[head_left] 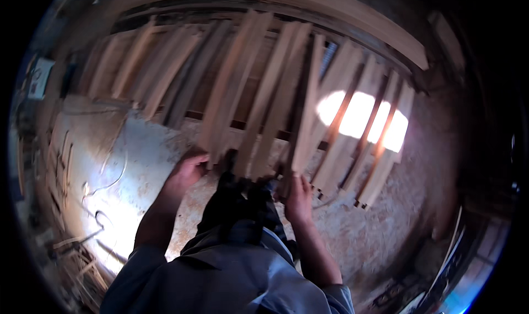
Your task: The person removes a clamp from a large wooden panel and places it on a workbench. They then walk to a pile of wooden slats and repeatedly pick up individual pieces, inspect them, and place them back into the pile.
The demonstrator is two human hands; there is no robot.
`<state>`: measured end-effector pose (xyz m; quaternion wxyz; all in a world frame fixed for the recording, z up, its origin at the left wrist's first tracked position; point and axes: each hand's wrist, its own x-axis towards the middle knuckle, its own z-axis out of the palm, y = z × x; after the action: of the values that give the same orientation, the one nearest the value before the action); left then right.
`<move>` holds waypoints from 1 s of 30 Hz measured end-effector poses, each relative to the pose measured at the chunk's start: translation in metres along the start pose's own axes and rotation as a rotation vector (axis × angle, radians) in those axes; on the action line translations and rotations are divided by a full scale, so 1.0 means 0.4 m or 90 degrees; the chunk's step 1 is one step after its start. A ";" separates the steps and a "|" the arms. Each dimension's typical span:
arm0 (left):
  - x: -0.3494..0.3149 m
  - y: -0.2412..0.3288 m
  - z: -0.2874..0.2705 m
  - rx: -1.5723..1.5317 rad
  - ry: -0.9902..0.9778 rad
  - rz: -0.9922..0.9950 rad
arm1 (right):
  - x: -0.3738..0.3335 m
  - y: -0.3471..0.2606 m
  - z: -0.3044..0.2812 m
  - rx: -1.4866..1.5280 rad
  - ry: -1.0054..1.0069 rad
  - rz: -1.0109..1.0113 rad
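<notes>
Several long wooden boards lie side by side in front of me, pointing away. My left hand [190, 169] is closed on the near end of a reddish-brown wooden board [227, 88], at its left edge. To the right, my right hand [298, 199] grips the near end of another wooden board [306, 115], its fingers partly hidden by the wood. Two paler boards [274, 93] lie between my hands, their near ends close to my dark trousers. The image is somewhat blurred.
More boards [190, 74] spread to the left, and others [352, 121] to the right under a bright light patch. A long thick plank [341, 16] curves across the back. A cable [118, 176] lies on the dusty floor [386, 226]. Wood scraps [82, 264] sit at lower left.
</notes>
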<state>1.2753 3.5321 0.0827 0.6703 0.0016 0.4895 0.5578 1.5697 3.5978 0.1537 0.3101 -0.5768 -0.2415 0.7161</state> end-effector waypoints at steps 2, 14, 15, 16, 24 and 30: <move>0.003 0.003 -0.016 0.037 0.006 0.020 | 0.003 -0.005 0.003 0.004 -0.010 0.013; 0.038 0.045 -0.059 0.103 0.012 -0.013 | -0.019 -0.045 -0.037 -0.018 -0.099 -0.026; 0.026 0.049 -0.044 0.109 0.040 -0.016 | -0.021 -0.042 -0.043 -0.009 -0.106 -0.031; 0.018 0.050 -0.042 0.126 0.015 -0.005 | -0.023 -0.039 -0.050 -0.001 -0.113 -0.036; -0.150 0.039 -0.017 0.548 0.319 0.327 | -0.075 -0.004 -0.130 -0.007 -0.070 -0.080; -0.159 -0.106 0.348 0.534 -0.093 0.287 | -0.128 -0.017 -0.222 0.009 -0.023 -0.145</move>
<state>1.4051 3.5440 0.1736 0.5071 0.4170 0.6112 0.4420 1.6649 3.5645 0.1737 0.3894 -0.5299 -0.3061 0.6884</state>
